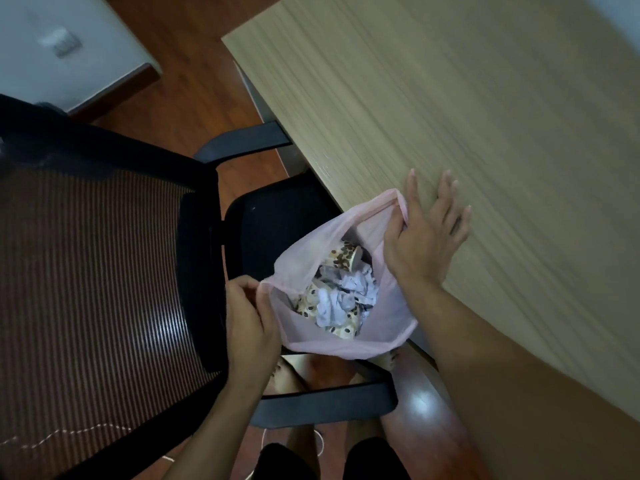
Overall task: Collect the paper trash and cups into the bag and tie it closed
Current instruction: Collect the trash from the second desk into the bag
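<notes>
A thin pink plastic bag (377,344) hangs open between my hands, beside the desk's edge and above the chair seat. Inside it lie crumpled white paper (346,292) and patterned paper cups (346,258) with brown spots. My left hand (247,322) pinches the bag's near rim at its left corner. My right hand (420,237) holds the far rim with thumb and forefinger, while its other fingers stretch straight out over the desk top.
The light wooden desk (485,116) fills the right side. A black office chair with a mesh back (86,254), seat (277,220) and armrests (322,407) stands at left under the bag. Brown wooden floor (194,64) lies beyond; my legs show at the bottom.
</notes>
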The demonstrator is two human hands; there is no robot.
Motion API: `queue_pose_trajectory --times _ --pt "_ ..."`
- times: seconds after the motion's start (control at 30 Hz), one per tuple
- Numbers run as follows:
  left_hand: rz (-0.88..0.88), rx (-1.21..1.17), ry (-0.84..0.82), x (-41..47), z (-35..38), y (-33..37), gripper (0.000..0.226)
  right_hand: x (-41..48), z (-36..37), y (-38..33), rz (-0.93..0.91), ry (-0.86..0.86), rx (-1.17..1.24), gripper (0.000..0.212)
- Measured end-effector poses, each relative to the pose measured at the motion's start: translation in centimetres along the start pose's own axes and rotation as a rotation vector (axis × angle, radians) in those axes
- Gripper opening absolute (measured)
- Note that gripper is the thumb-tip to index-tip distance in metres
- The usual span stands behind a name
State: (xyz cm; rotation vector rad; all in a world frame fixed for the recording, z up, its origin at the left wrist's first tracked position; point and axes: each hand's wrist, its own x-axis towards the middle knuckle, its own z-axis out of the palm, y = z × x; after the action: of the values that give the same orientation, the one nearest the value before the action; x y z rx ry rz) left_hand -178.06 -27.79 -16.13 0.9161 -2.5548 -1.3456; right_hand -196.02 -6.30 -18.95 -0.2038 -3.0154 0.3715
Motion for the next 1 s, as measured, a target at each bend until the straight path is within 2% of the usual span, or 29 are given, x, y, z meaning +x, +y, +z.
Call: queue_pose_trajectory --times 0.07,0.13,0.2,0.27,0.4,0.53,0.67,0.83,1.0 --pt "-0.053 -0.046 0.041 -0.1 -0.9 0.8 0.007 0.1 -0.6 0.1 -0.01 -0.056 0.034 0.059" --pt "-0.191 -0.09 0.086 0.1 -1.5 1.4 0.01 0.2 -1.5 0.6 -0.044 -0.131 0.088 0.055" --pt "-0.39 -0.17 0.078 0.4 -2.0 2.2 0.012 0.7 -2.8 1.3 -0.069 -0.225 0.138 0.05" --pt "-0.461 -0.257 0.044 0.4 -2.8 3.2 0.006 1.4 -4.6 1.9 -0.048 -0.343 0.169 0.044" --pt "-0.366 -0.381 0.01 0.3 -5.7 7.2 0.01 1.4 -10.4 2.7 0.062 -0.489 0.312 0.039" --pt "-0.247 -0.403 0.086 0.1 -9.5 12.2 0.012 0.4 -15.5 3.7 -0.023 -0.575 0.34 0.041" --pt "-0.138 -0.413 0.111 0.3 -13.4 17.0 0.016 1.1 -20.0 3.8 -0.048 -0.605 0.481 0.034" --pt "-0.011 -0.371 0.195 1.6 -17.2 24.1 0.021 3.8 -27.0 4.1 0.021 -0.53 0.684 0.044" --pt "0.031 -0.343 0.132 2.5 -17.5 30.5 0.017 6.9 -33.1 6.2 0.189 -0.458 0.941 0.019"
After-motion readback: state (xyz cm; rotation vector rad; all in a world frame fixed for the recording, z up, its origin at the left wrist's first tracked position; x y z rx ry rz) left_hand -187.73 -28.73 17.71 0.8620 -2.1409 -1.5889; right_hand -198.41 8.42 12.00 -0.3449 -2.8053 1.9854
